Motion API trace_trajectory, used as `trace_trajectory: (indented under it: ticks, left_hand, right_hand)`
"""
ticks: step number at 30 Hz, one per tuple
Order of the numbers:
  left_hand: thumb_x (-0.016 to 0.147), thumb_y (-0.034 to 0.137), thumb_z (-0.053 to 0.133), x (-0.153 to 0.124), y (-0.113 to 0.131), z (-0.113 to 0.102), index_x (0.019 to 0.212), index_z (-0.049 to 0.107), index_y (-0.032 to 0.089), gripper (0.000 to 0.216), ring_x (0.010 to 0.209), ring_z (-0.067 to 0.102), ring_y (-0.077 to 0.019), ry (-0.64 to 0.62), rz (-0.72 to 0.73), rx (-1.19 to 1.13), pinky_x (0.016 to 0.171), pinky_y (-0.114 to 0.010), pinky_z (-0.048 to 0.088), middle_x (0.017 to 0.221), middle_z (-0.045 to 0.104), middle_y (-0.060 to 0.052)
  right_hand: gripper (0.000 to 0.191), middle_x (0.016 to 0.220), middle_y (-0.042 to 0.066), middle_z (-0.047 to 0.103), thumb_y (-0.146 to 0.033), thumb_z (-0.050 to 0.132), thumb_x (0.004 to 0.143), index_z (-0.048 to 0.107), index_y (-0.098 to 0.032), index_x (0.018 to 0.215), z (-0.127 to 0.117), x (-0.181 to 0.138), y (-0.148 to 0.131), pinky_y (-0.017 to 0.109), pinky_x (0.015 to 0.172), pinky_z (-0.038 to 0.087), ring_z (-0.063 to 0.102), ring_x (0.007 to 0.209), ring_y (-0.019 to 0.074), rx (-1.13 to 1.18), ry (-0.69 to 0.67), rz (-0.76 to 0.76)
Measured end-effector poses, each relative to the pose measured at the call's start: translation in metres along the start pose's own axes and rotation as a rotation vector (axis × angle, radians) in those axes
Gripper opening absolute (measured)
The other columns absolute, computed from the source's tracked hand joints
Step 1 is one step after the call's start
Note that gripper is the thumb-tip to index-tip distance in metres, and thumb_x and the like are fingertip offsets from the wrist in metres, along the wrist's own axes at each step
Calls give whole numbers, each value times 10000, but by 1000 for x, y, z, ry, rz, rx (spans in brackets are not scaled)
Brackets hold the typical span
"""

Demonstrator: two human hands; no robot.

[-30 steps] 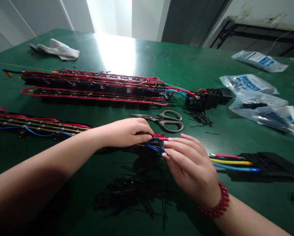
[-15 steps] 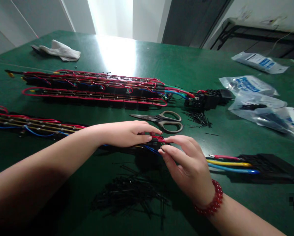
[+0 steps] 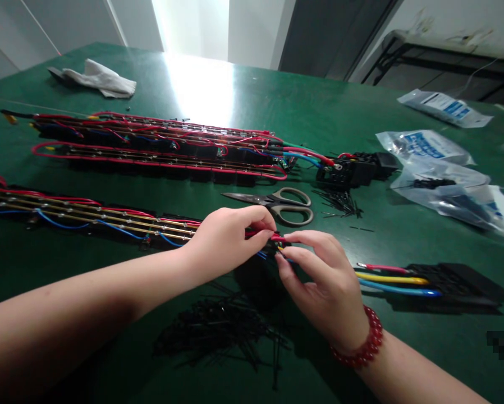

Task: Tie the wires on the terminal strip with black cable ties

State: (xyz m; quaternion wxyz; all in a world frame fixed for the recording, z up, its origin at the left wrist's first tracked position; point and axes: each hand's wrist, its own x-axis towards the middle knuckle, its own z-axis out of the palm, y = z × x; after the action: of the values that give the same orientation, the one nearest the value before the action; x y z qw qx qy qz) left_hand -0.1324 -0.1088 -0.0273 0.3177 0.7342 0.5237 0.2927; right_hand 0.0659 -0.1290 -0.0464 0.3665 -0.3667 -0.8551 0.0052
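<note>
examining the green table (image 3: 331, 115), which fills most of the frame. upper left to centre: far wired assembly (image 3: 155, 141), lying clear of both hands. left edge to centre: near wired strip (image 3: 109, 221), the piece in hand, its right end beneath the fingertips. left hand (image 3: 230, 233), centre: thumb and forefinger closed on the strip's red wires. right hand (image 3: 334, 278), right of centre: fingertips drawn close together at that same end, by a bit of yellow; whether they grip it cannot be told. upper right: plastic bags (image 3: 429, 147). lower centre: heap of thin black strips (image 3: 214, 328), seemingly ties. right side: black block (image 3: 454, 286). centre: scissors (image 3: 269, 200), untouched, just beyond the hands. smallest, beside the block: yellow lead (image 3: 390, 278).

step in hand, as judged: positioning wires at the strip's end. next move, as judged, calls for a steady left hold and a fine, light right-hand pinch.
</note>
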Motion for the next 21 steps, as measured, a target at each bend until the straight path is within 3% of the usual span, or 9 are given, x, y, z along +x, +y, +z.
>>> trace_trajectory:
  ticks: [8,14,21]
  left_hand:
    - [943,269,541,-6,1,4,933,715,245,176,876,704,-168,68,156,164,831,-294,495,923,775,22]
    - [950,189,539,-8,-1,5,914,730,223,198,882,702,-143,151,319,150,834,-259,501,911,772,22]
    - [940,141,552,-8,-2,6,1002,731,180,193,923,719,-155,24,343,122,836,-254,546,995,775,-2]
  right_hand:
    - [76,984,77,704,-143,640,854,629,-212,883,1,0,1,393,846,549,658,949,224,3,-7,18]
    - [72,1036,83,705,-162,592,898,643,-211,914,0,-1,2,400,828,540,652,974,234,-16,-64,22]
    - [97,1032,100,693,-115,565,897,633,-185,905,0,0,0,401,791,545,650,957,246,-41,-87,6]
